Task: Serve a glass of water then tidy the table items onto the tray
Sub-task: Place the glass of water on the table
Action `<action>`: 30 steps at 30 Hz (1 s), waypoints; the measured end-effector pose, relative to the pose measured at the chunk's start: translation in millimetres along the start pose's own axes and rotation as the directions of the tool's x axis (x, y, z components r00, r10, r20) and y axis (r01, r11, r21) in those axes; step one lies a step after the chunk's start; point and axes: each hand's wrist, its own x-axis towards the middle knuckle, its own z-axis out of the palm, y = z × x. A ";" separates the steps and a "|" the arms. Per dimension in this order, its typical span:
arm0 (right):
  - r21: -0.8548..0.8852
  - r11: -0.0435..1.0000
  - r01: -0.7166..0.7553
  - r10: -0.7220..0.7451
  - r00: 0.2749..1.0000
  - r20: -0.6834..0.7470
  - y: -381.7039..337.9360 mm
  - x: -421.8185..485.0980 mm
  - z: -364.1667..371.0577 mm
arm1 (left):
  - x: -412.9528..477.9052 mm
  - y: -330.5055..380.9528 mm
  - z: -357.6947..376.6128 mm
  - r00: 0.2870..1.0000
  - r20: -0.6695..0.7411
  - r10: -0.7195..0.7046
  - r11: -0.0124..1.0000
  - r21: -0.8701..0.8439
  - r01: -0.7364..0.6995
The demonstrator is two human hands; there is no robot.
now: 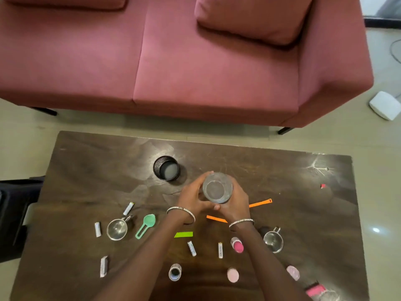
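A clear glass (217, 187) stands upright over the middle of the dark wooden table (303, 203), seen from above. My left hand (193, 195) wraps its left side and my right hand (235, 200) wraps its right side, thumbs meeting in front. Whether its base touches the table is hidden. A black round cup (166, 168) stands just behind and to the left. No tray is in view.
Small items lie scattered on the near half: several batteries (191, 248), two steel measuring cups (117, 229), a green scoop (145, 225), orange strips (260, 203), a green strip (183, 234), pink caps (237, 244). A red sofa (195, 61) stands beyond the table.
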 end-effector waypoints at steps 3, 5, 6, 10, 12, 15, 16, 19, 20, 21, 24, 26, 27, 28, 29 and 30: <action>0.010 1.000 -0.010 0.010 1.000 0.012 19.0 25.1 -2.2 | 25.4 -4.6 12.0 0.999 -0.027 -0.029 0.999 -0.027 0.028; 0.005 1.000 -0.027 0.027 0.999 0.032 27.7 40.7 -0.8 | 40.4 -10.3 17.5 0.998 -0.051 -0.044 0.999 -0.034 0.042; 0.001 1.000 -0.023 0.023 0.999 0.039 31.5 47.3 1.6 | 45.5 -13.2 18.5 0.996 -0.064 -0.055 0.998 -0.042 0.053; 0.019 1.000 -0.011 0.010 0.997 0.072 45.4 67.7 13.4 | 61.9 -29.2 20.8 0.987 -0.125 -0.098 0.991 -0.100 0.086; 0.030 1.000 -0.004 0.001 0.997 0.077 50.1 73.1 18.1 | 66.1 -35.2 20.7 0.983 -0.147 -0.106 0.990 -0.104 0.091; 0.037 0.999 0.015 -0.018 0.997 0.075 57.6 79.5 25.2 | 71.3 -43.6 20.9 0.979 -0.163 -0.123 0.988 -0.112 0.105; 0.036 0.999 0.022 -0.025 0.997 0.071 59.6 80.9 26.7 | 72.7 -45.2 20.7 0.979 -0.164 -0.118 0.990 -0.100 0.103; 0.044 0.999 0.027 -0.030 0.998 0.061 66.4 83.2 29.9 | 76.8 -51.2 21.6 0.982 -0.165 -0.096 0.995 -0.053 0.088; 0.042 0.999 0.032 -0.035 0.998 0.059 67.9 83.6 30.2 | 77.8 -52.7 22.2 0.982 -0.167 -0.092 0.995 -0.042 0.086; 0.037 0.999 0.037 -0.039 0.997 0.060 68.6 83.5 30.0 | 78.3 -54.1 22.7 0.982 -0.169 -0.089 0.996 -0.029 0.085; 0.015 0.999 0.034 -0.035 0.996 0.076 69.1 84.3 30.7 | 79.3 -58.4 23.5 0.981 -0.174 -0.085 0.996 -0.024 0.082; -0.002 1.000 0.027 -0.027 0.996 0.082 67.6 85.1 31.0 | 79.7 -59.5 23.4 0.980 -0.180 -0.086 0.996 -0.003 0.087; -0.006 1.000 0.022 -0.021 0.996 0.087 66.6 85.7 31.0 | 80.0 -59.8 23.1 0.979 -0.182 -0.086 0.996 0.016 0.091; -0.011 1.000 0.015 -0.014 0.996 0.093 66.0 86.2 31.0 | 80.3 -60.1 22.8 0.980 -0.180 -0.090 0.995 0.029 0.097; -0.019 1.000 0.006 -0.004 0.995 0.098 65.4 86.4 30.7 | 80.7 -59.9 22.4 0.979 -0.177 -0.097 0.994 0.041 0.106; -0.029 1.000 -0.007 0.010 0.995 0.103 64.6 86.1 30.0 | 81.1 -58.9 21.9 0.979 -0.178 -0.101 0.991 0.066 0.115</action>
